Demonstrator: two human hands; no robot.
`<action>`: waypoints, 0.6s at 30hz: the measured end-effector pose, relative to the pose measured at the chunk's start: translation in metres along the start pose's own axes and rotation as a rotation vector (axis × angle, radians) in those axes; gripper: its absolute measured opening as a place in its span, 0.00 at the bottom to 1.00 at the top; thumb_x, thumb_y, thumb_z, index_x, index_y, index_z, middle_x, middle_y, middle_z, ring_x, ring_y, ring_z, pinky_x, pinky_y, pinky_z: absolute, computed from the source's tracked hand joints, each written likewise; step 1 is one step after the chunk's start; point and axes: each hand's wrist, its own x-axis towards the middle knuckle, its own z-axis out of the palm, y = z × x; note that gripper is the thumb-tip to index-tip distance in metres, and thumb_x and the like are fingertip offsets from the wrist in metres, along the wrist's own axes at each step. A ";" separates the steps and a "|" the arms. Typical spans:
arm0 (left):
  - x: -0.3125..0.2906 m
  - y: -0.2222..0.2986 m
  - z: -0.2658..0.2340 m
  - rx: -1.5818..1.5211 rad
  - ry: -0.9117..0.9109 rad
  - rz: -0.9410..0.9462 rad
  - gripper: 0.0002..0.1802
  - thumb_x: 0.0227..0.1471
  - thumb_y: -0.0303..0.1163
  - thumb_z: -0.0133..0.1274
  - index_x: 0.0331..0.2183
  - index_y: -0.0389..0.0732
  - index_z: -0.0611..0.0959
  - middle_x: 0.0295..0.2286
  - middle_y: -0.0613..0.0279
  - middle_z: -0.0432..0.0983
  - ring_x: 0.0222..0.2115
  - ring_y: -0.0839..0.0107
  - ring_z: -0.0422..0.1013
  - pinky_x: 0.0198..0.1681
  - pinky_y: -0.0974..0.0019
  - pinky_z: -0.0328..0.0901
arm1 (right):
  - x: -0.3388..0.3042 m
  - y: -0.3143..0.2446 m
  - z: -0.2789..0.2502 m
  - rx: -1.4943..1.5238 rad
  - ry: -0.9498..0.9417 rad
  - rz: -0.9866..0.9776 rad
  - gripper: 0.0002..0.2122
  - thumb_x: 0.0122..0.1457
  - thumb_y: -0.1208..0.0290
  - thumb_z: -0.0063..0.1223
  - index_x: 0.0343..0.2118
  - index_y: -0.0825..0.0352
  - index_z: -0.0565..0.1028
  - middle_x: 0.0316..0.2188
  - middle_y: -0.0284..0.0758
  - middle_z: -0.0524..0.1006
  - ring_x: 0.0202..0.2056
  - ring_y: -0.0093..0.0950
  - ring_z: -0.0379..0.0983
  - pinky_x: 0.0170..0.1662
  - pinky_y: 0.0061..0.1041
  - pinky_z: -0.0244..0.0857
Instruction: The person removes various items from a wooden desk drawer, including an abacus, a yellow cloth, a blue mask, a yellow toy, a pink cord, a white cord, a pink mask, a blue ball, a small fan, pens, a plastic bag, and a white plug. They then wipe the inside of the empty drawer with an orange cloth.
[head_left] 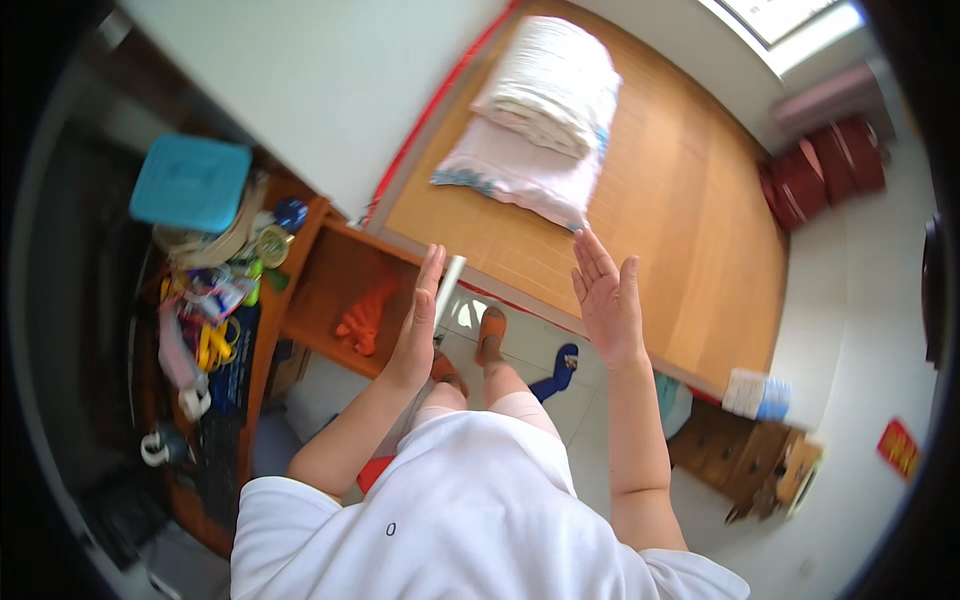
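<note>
My left hand (418,320) is raised edge-on with its fingers stretched out, and it holds nothing. Just behind it in the picture is an open drawer (305,295) with a crumpled orange cloth (366,318) inside. The drawer's pale front edge (450,285) shows beside my fingers. My right hand (608,300) is held up too, palm turned inward, fingers straight and thumb apart, with nothing in it. It appears in front of the near edge of a bed (690,250). A wide gap separates the two hands.
A folded white quilt (555,85) and a pale pillow (520,170) lie on the bed. Left, a cluttered desk holds a blue lidded box (190,183) and yellow scissors (215,345). A blue sock-like item (557,373) lies on the floor; a wooden cabinet (735,455) stands right.
</note>
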 end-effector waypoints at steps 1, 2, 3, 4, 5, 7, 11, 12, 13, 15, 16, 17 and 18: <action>0.005 0.003 0.016 -0.032 -0.081 -0.018 0.43 0.55 0.62 0.19 0.60 0.38 0.44 0.61 0.59 0.33 0.62 0.67 0.28 0.61 0.63 0.23 | -0.016 -0.006 -0.011 0.006 0.044 -0.037 0.36 0.59 0.40 0.16 0.61 0.67 0.46 0.63 0.34 0.45 0.64 0.28 0.32 0.64 0.30 0.25; 0.009 0.008 0.032 0.024 -0.172 -0.033 0.43 0.55 0.62 0.18 0.60 0.37 0.43 0.61 0.58 0.32 0.62 0.67 0.28 0.61 0.62 0.23 | -0.032 -0.010 -0.023 0.008 0.093 -0.068 0.37 0.59 0.40 0.16 0.61 0.68 0.46 0.63 0.35 0.45 0.64 0.28 0.32 0.64 0.30 0.25; 0.015 0.009 0.050 -0.007 -0.249 -0.020 0.45 0.54 0.64 0.18 0.60 0.37 0.43 0.61 0.57 0.31 0.62 0.66 0.26 0.61 0.62 0.22 | -0.047 -0.015 -0.032 0.011 0.135 -0.101 0.37 0.59 0.40 0.16 0.61 0.68 0.46 0.63 0.35 0.45 0.64 0.28 0.32 0.64 0.30 0.25; 0.019 0.012 0.069 -0.012 -0.310 -0.036 0.46 0.53 0.64 0.18 0.60 0.37 0.43 0.61 0.57 0.31 0.62 0.66 0.26 0.61 0.61 0.21 | -0.062 -0.019 -0.041 0.014 0.176 -0.132 0.37 0.59 0.40 0.16 0.61 0.69 0.45 0.63 0.36 0.45 0.64 0.28 0.32 0.64 0.30 0.25; 0.023 0.016 0.089 -0.016 -0.376 -0.050 0.46 0.53 0.65 0.18 0.60 0.37 0.44 0.61 0.57 0.31 0.62 0.66 0.25 0.61 0.61 0.21 | -0.077 -0.024 -0.051 0.027 0.219 -0.158 0.37 0.59 0.40 0.16 0.61 0.69 0.45 0.63 0.36 0.44 0.64 0.28 0.32 0.64 0.30 0.25; 0.030 0.021 0.128 -0.024 -0.499 -0.055 0.48 0.51 0.67 0.18 0.60 0.37 0.43 0.61 0.57 0.31 0.62 0.67 0.24 0.61 0.61 0.20 | -0.106 -0.033 -0.072 0.056 0.298 -0.214 0.37 0.59 0.40 0.16 0.61 0.70 0.45 0.63 0.37 0.44 0.64 0.28 0.32 0.64 0.30 0.25; 0.038 0.025 0.215 -0.050 -0.728 -0.020 0.48 0.51 0.67 0.17 0.59 0.36 0.43 0.61 0.58 0.31 0.62 0.67 0.25 0.61 0.61 0.19 | -0.161 -0.056 -0.118 0.085 0.421 -0.407 0.37 0.60 0.41 0.15 0.61 0.70 0.43 0.63 0.38 0.43 0.64 0.29 0.32 0.63 0.30 0.25; 0.039 0.025 0.238 -0.068 -0.773 -0.026 0.48 0.52 0.66 0.17 0.59 0.36 0.43 0.61 0.58 0.31 0.62 0.67 0.25 0.61 0.62 0.20 | -0.174 -0.064 -0.129 0.078 0.445 -0.448 0.36 0.60 0.41 0.16 0.61 0.70 0.44 0.63 0.38 0.43 0.64 0.29 0.31 0.63 0.31 0.25; 0.039 0.025 0.260 -0.088 -0.819 -0.033 0.47 0.52 0.65 0.17 0.59 0.36 0.43 0.61 0.59 0.31 0.62 0.67 0.25 0.61 0.62 0.20 | -0.188 -0.071 -0.141 0.070 0.470 -0.489 0.36 0.60 0.41 0.16 0.61 0.70 0.44 0.63 0.39 0.43 0.64 0.30 0.31 0.63 0.31 0.25; 0.039 0.024 0.310 -0.131 -0.881 -0.049 0.46 0.53 0.65 0.17 0.59 0.36 0.44 0.61 0.59 0.32 0.62 0.67 0.25 0.61 0.62 0.20 | -0.218 -0.083 -0.170 0.074 0.523 -0.555 0.36 0.60 0.41 0.17 0.61 0.70 0.43 0.63 0.39 0.42 0.64 0.29 0.31 0.63 0.31 0.25; 0.038 0.024 0.333 -0.152 -0.910 -0.061 0.46 0.53 0.64 0.17 0.59 0.36 0.44 0.61 0.59 0.32 0.62 0.67 0.25 0.61 0.62 0.20 | -0.232 -0.087 -0.182 0.076 0.548 -0.586 0.36 0.60 0.41 0.17 0.61 0.70 0.43 0.63 0.39 0.42 0.64 0.29 0.32 0.63 0.31 0.25; 0.036 0.021 0.355 -0.168 -0.931 -0.083 0.45 0.54 0.64 0.17 0.59 0.36 0.45 0.61 0.59 0.33 0.62 0.67 0.25 0.61 0.62 0.20 | -0.248 -0.090 -0.194 0.091 0.585 -0.603 0.36 0.60 0.41 0.18 0.61 0.69 0.43 0.63 0.39 0.42 0.64 0.29 0.31 0.63 0.31 0.25; 0.036 0.021 0.375 -0.181 -0.944 -0.096 0.45 0.54 0.64 0.17 0.59 0.36 0.45 0.61 0.59 0.34 0.62 0.67 0.26 0.61 0.62 0.20 | -0.260 -0.095 -0.204 0.105 0.609 -0.624 0.36 0.60 0.41 0.18 0.61 0.69 0.43 0.63 0.39 0.42 0.64 0.30 0.31 0.63 0.32 0.25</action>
